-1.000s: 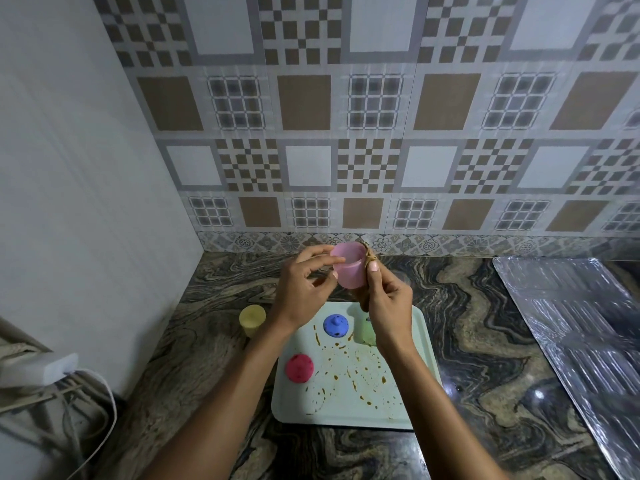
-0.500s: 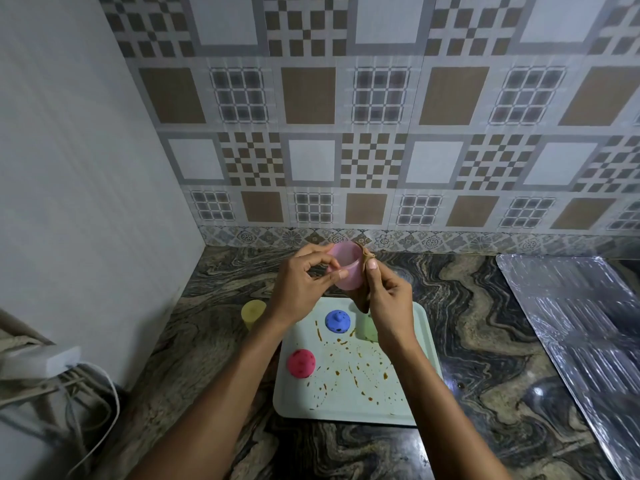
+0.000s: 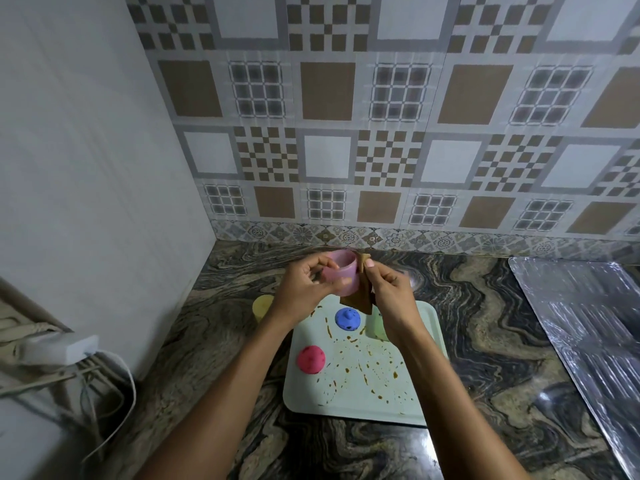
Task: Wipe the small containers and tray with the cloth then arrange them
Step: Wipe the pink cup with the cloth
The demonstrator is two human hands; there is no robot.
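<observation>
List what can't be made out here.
Head view only:
Green cup: mostly behind the right hand.
Yellow cup: partly behind the left hand.
Cloth: mostly hidden between the pink cup and the right hand.
Inside of the pink cup: too blurred to judge clean.
Foil sheet: cut off by the right edge.

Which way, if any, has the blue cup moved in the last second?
No. The blue cup sits at the same spot on the tray, near its far edge. Only the camera has shifted.
</observation>
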